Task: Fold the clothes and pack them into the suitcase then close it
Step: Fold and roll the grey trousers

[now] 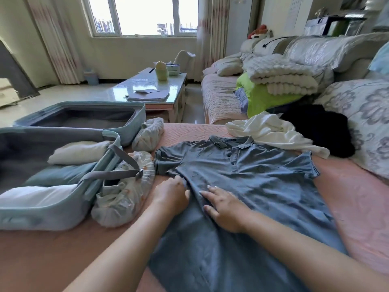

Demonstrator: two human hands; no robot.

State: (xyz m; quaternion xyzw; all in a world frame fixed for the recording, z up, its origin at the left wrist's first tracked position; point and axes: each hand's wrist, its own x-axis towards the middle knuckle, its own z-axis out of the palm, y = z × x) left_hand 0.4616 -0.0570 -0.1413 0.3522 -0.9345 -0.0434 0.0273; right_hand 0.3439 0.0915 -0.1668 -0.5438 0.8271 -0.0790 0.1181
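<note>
Grey-blue polo shirt (pixel 263 180) lies spread front-up, creased, with dark-striped collar

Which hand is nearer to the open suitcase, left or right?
Left. The left hand grips the grey polo shirt at its edge toward the suitcase; the right hand lies flat on the shirt's middle, farther off.

No text can be read; the neck label (pixel 230 140) in the grey polo shirt (pixel 263 182) is too blurred.
</note>
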